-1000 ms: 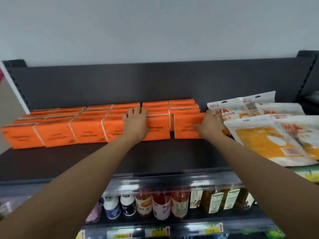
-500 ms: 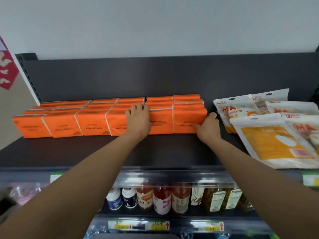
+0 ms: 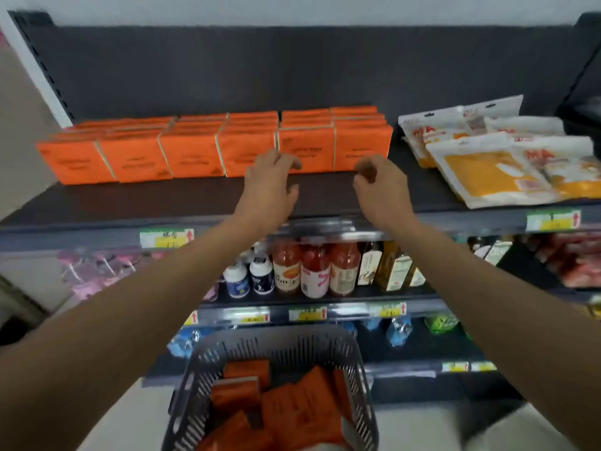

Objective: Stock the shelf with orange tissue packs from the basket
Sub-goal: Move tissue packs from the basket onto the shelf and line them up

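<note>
Several orange tissue packs stand in rows on the dark top shelf, filling its left and middle part. My left hand hovers just in front of the row, fingers loosely curled, holding nothing. My right hand is a little to the right, also off the packs, fingers bent and apart, empty. Below, a grey slotted basket sits near the bottom of the view with several more orange tissue packs lying loose inside it.
White and yellow snack pouches lie on the right end of the top shelf. The shelf below carries small white bottles, red drink bottles and oil bottles. Price tags line the shelf edges.
Both hands have let go of the front packs and pulled back toward me. The view has tilted down, bringing the basket into sight.
</note>
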The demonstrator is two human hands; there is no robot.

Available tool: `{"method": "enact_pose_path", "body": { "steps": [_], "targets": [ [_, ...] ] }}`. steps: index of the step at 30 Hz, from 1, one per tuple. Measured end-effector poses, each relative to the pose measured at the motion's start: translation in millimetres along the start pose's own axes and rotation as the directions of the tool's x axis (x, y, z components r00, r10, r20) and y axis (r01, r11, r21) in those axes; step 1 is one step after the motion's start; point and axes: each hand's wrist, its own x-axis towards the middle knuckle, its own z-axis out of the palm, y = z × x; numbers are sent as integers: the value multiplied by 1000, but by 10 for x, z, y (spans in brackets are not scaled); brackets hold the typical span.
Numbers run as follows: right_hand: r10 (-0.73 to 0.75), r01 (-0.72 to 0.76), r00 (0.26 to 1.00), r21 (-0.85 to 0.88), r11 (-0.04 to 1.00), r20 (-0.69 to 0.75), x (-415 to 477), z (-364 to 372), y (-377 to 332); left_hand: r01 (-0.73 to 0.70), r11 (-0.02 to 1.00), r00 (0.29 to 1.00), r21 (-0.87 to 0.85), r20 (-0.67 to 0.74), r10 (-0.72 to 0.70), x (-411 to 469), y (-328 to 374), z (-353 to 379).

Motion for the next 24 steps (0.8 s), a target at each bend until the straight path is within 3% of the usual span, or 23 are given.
{"method": "enact_pose_path", "body": {
  "steps": [4,7,11,13,16,21,24],
  "targets": [
    [-35,37,992,-14,999,118,-609,426,-66,41,993,975,-115,223,-14,-657,-197,47],
    [43,-24,947,-66,998,318,-1063,759,48,133,985,904,-107,420,-76,-1152,-442,117],
    [263,-156,781,-230,961,567,-1607,1080,312,246,968,715,-48,683,-148,-1756,-826,248],
    [364,-121,668,-387,914,650,-1842,1144,388,230,973,605,10,782,-151,-2031,-1016,358],
    [422,-12,579,-511,860,697,-2140,1192,492,213,976,490,50,858,-151,-2404,-1202,522],
    [574,26,437,-648,762,692,-2434,1286,780,190,979,294,68,948,-123,-2775,-1312,766],
    [624,69,373,-691,719,687,-2502,1311,916,200,976,261,82,956,-133,-2942,-1357,961]
  ]
}}
